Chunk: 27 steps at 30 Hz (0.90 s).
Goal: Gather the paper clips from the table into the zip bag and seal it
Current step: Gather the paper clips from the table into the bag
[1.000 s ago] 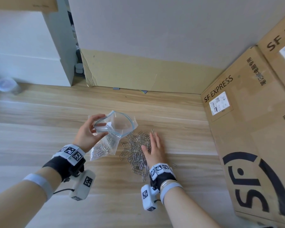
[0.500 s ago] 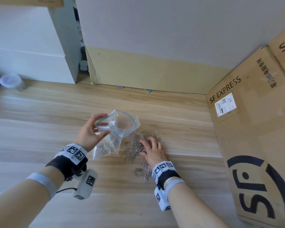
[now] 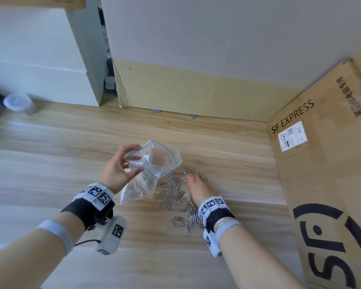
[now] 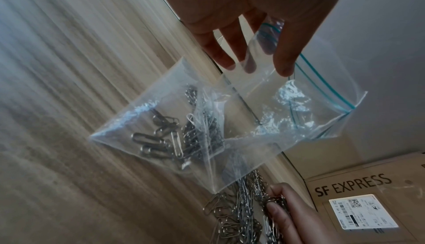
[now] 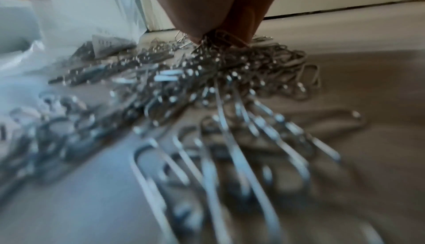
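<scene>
A clear zip bag [image 3: 149, 170] with a blue-green seal strip hangs open-mouthed above the wooden table [image 3: 50, 163]. My left hand [image 3: 121, 167] pinches its near rim, thumb outside and fingers inside [image 4: 250, 66]. Several silver paper clips [image 4: 174, 138] lie in the bag's bottom corner. A loose pile of paper clips [image 3: 175, 192] is spread on the table right of the bag. My right hand [image 3: 196, 184] is on that pile with its fingers curled around a bunch of clips [image 5: 220, 48]; the same grip shows in the left wrist view [image 4: 276, 204].
A large SF EXPRESS cardboard box [image 3: 321, 163] stands along the right. A cardboard sheet [image 3: 186, 94] leans on the back wall. A white cabinet [image 3: 40, 59] and a small lidded container [image 3: 17, 101] are at the back left.
My right hand went from lying flat on the pile to drawing its fingers together around a bunch of clips, sliding slightly away from me. The bag and left hand barely moved.
</scene>
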Each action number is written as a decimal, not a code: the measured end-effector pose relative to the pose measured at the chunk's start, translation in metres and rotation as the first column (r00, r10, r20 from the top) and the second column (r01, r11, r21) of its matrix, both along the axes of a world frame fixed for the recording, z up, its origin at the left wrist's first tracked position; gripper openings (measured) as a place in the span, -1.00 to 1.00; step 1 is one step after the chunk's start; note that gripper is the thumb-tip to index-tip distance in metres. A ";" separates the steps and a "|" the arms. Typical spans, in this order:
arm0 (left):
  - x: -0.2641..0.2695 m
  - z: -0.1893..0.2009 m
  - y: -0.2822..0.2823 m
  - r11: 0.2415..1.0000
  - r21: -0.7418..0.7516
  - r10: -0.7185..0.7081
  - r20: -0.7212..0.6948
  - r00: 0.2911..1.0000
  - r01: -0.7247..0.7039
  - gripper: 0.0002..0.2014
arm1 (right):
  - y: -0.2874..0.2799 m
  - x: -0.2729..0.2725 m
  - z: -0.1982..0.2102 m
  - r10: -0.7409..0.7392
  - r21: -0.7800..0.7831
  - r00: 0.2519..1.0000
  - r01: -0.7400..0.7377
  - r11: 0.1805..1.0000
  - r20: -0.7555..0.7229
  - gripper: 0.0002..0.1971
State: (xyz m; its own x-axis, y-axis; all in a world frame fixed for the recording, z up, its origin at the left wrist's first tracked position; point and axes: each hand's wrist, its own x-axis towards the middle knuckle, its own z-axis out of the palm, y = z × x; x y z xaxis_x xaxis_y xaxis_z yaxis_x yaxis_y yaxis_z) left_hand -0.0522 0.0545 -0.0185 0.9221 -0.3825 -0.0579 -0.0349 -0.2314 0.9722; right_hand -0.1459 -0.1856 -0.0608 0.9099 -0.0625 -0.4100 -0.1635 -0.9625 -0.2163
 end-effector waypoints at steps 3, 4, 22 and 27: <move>0.000 0.003 -0.002 1.000 -0.006 -0.002 0.009 1.000 0.002 -0.39 | -0.003 0.004 0.015 -0.074 0.065 0.995 0.071 0.995 0.060 -0.79; 0.000 0.004 -0.003 1.000 -0.009 -0.005 0.008 1.000 0.005 -0.38 | -0.004 0.006 0.026 -0.095 0.091 0.991 0.086 0.992 0.096 -0.78; 0.001 0.013 -0.002 0.998 -0.001 -0.056 0.017 0.998 0.056 -0.30 | 0.062 0.077 0.112 0.251 0.304 0.927 -0.333 0.893 0.278 -0.78; 0.003 0.014 0.008 1.000 -0.002 -0.011 0.024 1.000 0.011 -0.23 | 0.032 0.075 0.108 -0.189 0.529 0.901 -0.051 0.847 0.389 -0.81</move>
State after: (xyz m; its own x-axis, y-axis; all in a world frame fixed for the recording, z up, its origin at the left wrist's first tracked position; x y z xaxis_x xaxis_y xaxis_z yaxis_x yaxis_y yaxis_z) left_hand -0.0495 0.0623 -0.0048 0.9191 -0.3924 -0.0346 -0.0609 -0.2285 0.9716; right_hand -0.0711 -0.1539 0.0468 0.9997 -0.0213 0.0121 -0.0055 -0.6767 -0.7362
